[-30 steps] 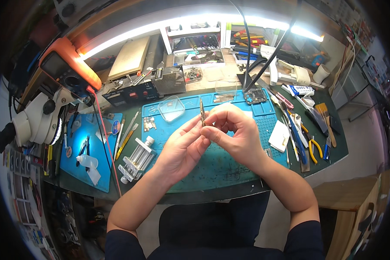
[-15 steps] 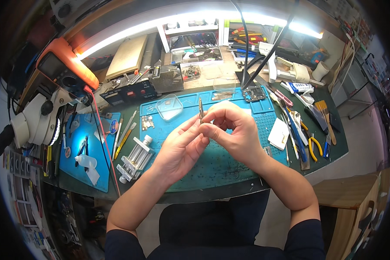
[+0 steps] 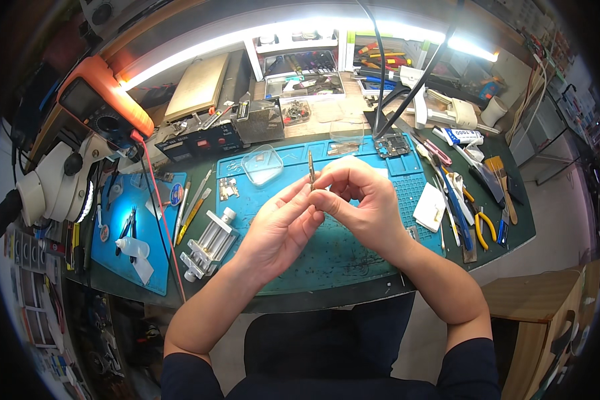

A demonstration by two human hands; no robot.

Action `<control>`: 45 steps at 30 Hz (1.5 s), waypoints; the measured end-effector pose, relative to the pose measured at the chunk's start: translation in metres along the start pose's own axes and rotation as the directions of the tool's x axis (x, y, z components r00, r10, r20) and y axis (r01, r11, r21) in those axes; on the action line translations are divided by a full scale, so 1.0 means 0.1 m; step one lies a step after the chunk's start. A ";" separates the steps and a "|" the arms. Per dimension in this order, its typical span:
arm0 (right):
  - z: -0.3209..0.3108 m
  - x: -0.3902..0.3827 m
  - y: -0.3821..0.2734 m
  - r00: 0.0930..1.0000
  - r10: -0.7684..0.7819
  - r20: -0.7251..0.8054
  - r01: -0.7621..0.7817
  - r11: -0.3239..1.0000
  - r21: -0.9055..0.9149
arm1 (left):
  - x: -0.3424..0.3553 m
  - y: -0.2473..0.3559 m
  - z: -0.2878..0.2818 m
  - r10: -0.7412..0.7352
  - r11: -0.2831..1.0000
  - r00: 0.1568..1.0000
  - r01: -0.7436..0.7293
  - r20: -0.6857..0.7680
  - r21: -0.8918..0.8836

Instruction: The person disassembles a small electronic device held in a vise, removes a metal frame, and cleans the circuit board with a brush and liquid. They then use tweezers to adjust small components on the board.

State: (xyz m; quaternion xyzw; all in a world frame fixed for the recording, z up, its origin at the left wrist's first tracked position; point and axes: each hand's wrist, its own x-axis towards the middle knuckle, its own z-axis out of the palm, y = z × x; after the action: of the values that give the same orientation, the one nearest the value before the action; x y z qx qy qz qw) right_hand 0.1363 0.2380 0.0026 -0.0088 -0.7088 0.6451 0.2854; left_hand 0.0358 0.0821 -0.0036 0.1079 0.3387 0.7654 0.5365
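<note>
I looked down at the bench and saw both hands meet over the big blue mat [image 3: 340, 253]. My left hand [image 3: 280, 230] and my right hand [image 3: 360, 203] were both pinched on a thin metal tool [image 3: 311, 167]. It looked like tweezers, but it was too small for me to be sure. The tool stood almost straight up, with its tip poking out above my fingers. It was in the middle of the scene, above the far part of the mat.

I judged that the tool was very light, hard and stiff. It looked smooth, so it could slip. Its tip looked fine and easy to bend. I thought the best place to hold it was low on its body, away from the tip.

A clear plastic lid [image 3: 262, 164] lay on the mat, just left of my hands. A metal clamp [image 3: 210, 243] lay near and left. A white microscope [image 3: 50, 190] stood far to the left.
</note>
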 end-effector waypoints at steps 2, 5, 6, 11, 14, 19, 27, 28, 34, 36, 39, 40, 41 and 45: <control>0.00 0.00 -0.01 1.000 0.004 -0.003 -0.004 1.000 0.002 | 0.00 0.00 0.00 -0.003 1.000 1.000 0.003 0.004 -0.004; 0.00 0.00 -0.01 1.000 0.020 -0.002 -0.020 1.000 0.002 | -0.01 0.00 0.01 -0.009 1.000 1.000 0.008 -0.010 -0.020; -0.01 -0.01 0.01 0.999 0.032 0.007 -0.032 0.999 0.000 | -0.01 0.00 0.01 -0.008 1.000 1.000 0.008 -0.019 -0.022; 0.00 0.00 -0.06 0.998 0.000 -0.062 -0.001 1.000 -0.017 | -0.04 0.01 0.03 -0.048 0.996 0.999 0.047 -0.012 -0.070; -0.06 0.04 -0.08 0.998 -0.058 0.021 0.060 0.986 -0.153 | -0.03 0.02 0.03 -0.090 0.991 0.996 0.089 -0.007 -0.096; -0.02 0.03 -0.02 0.987 -0.107 0.123 0.132 0.969 -0.208 | -0.05 -0.02 0.02 -0.097 0.987 0.994 0.091 -0.039 -0.131; -0.12 0.04 0.01 0.988 0.138 0.076 -0.149 0.976 0.156 | -0.05 -0.05 0.11 0.132 0.934 0.979 -0.071 -0.152 0.351; -0.12 0.04 0.00 0.986 0.153 0.060 -0.161 0.976 0.145 | -0.06 -0.05 0.11 0.189 0.884 0.972 -0.108 -0.137 0.455; -0.12 0.06 -0.06 0.974 0.228 0.012 -0.227 0.961 0.156 | -0.01 -0.13 0.10 0.603 0.576 0.798 -0.441 0.006 0.689; -0.11 0.04 -0.01 0.979 0.202 0.016 -0.202 0.966 0.160 | -0.02 -0.10 0.16 0.642 0.553 0.766 -0.433 -0.032 0.711; -0.06 0.04 -0.01 0.998 0.053 -0.036 -0.053 0.998 0.016 | -0.04 -0.08 0.14 0.668 0.501 0.743 -0.405 -0.044 0.765; -0.05 0.05 -0.02 0.998 -0.043 -0.055 0.040 0.997 -0.068 | -0.04 -0.07 0.14 0.722 0.337 0.690 -0.418 0.053 0.843; -0.04 0.06 -0.02 0.988 -0.140 -0.065 0.129 0.980 -0.153 | -0.04 -0.06 0.14 0.756 0.163 0.635 -0.415 0.157 0.895; -0.12 0.06 -0.04 0.930 -0.366 -0.040 0.323 0.863 -0.389 | -0.04 -0.03 0.19 0.791 -0.097 0.510 -0.443 0.339 0.891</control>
State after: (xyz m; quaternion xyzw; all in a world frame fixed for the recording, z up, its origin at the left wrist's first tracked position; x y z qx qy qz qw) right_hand 0.1376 0.2501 0.0087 0.0272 -0.7918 0.4345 0.4284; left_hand 0.0496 0.0867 0.0097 0.4203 0.6898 0.5766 -0.1226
